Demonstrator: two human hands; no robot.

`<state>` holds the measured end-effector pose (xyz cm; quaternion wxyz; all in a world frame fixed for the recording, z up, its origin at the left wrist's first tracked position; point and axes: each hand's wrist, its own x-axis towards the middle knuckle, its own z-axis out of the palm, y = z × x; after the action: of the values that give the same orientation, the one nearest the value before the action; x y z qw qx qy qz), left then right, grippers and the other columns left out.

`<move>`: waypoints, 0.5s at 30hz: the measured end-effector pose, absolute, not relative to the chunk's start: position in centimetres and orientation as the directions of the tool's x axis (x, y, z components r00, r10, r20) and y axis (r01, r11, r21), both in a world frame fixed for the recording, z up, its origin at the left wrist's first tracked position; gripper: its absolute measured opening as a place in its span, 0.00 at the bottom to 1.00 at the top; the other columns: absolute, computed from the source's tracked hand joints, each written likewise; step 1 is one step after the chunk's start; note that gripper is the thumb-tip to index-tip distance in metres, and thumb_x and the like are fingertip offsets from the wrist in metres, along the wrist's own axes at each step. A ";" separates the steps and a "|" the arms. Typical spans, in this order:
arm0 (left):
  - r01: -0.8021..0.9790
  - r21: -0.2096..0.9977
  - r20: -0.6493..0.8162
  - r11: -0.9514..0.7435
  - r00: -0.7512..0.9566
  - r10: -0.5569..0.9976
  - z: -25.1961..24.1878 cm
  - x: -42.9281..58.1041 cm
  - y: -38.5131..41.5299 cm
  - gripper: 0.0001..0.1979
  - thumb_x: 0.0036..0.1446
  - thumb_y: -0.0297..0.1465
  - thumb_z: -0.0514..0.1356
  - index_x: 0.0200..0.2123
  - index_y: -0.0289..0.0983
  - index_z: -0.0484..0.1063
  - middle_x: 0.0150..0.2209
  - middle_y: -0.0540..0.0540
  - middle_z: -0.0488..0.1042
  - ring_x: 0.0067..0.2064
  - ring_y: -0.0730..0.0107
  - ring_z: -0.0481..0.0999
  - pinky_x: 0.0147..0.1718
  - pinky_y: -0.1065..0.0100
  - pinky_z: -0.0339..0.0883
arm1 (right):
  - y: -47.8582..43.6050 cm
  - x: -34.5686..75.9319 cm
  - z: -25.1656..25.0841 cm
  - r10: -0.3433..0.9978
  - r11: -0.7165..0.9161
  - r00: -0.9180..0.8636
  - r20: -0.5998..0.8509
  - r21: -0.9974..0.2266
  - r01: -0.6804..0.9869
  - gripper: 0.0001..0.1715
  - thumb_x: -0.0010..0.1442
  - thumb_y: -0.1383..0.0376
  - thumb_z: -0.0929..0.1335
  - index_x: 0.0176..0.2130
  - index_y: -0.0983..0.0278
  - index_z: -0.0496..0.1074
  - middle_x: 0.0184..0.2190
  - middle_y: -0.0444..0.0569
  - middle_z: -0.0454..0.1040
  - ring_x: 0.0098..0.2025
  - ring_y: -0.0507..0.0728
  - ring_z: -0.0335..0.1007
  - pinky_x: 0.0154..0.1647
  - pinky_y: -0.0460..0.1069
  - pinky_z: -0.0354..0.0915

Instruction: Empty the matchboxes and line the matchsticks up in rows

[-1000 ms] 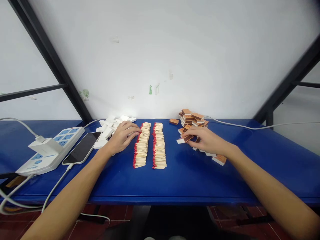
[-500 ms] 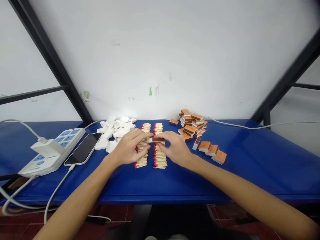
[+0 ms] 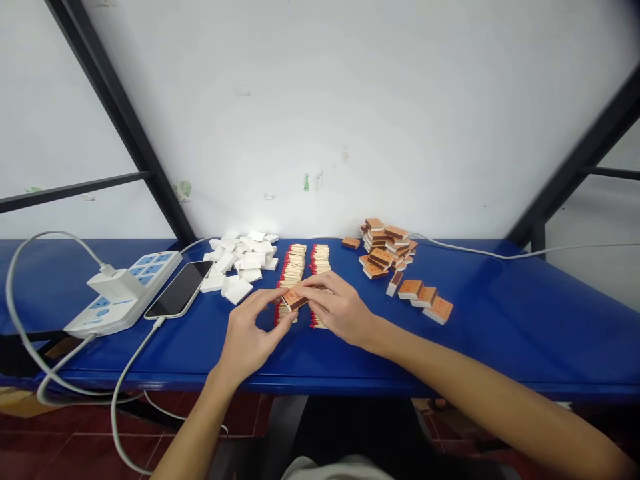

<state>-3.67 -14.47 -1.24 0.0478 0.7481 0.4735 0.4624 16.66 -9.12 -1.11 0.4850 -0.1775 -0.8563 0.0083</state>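
Observation:
A small orange-brown matchbox [image 3: 294,299] is held tilted above the matches, its printed face upward. My left hand [image 3: 250,333] has its thumb and fingers closed on the box's left end. Gripping the other end from the right is my right hand [image 3: 340,309], whose fingers cover part of the box. Under and behind the hands lie two long rows of red-tipped matches, a left row [image 3: 294,265] and a right row [image 3: 321,257]. Whether the box contains anything cannot be seen.
Behind my left hand is a heap of white matchbox trays [image 3: 245,257]. Orange matchboxes [image 3: 383,250] are piled at back right, with several more [image 3: 425,297] in front. A phone [image 3: 180,290] and a power strip [image 3: 150,273] with white cables lie left, near a white wall [image 3: 400,120].
The matchbox has come closer to me and turned from showing its dark side to showing its orange face. The white end at its left no longer shows. Both hands moved with it.

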 end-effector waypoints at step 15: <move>0.647 0.556 0.655 -0.522 0.046 0.755 -1.4 -4.8 -14.5 0.10 0.64 0.38 0.60 0.43 0.40 0.76 0.43 0.44 0.78 0.41 0.64 0.76 0.38 0.65 0.70 | -9.7 15.9 -1.6 0.436 0.873 -0.493 0.753 -0.221 0.435 0.15 0.65 0.68 0.66 0.51 0.59 0.74 0.44 0.50 0.79 0.45 0.58 0.75 0.47 0.55 0.62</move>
<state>-4.76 -14.47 -1.38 0.0549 0.7212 0.4858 0.4908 15.90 -9.67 -1.60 0.4359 -0.2519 -0.8640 0.0006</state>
